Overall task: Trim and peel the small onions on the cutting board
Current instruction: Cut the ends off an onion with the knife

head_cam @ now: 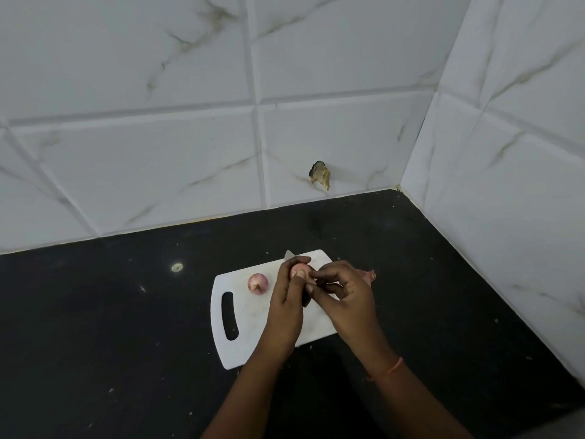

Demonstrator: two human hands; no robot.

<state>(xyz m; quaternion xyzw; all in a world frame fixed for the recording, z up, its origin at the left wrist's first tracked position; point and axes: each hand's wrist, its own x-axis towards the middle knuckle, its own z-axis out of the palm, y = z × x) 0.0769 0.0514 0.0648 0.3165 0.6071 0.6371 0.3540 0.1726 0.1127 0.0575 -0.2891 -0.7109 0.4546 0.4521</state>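
A white cutting board (240, 346) with a handle slot lies on the black counter. Above its middle, my left hand (286, 312) grips a small pink onion (299, 270) between thumb and fingers. My right hand (345, 296) meets it from the right, and its fingertips pinch the onion's skin. A second small onion (258, 282), with its skin on, sits on the board to the left of my hands. A knife shows its blade tip (288, 255) behind my left hand and its dark handle between my hands. I cannot tell whether either hand holds it.
Pinkish onion peel (368, 275) lies just off the board's right end. The black counter (126, 312) meets white tiled walls at the back and on the right, forming a corner. A chipped spot (320, 175) marks the back wall.
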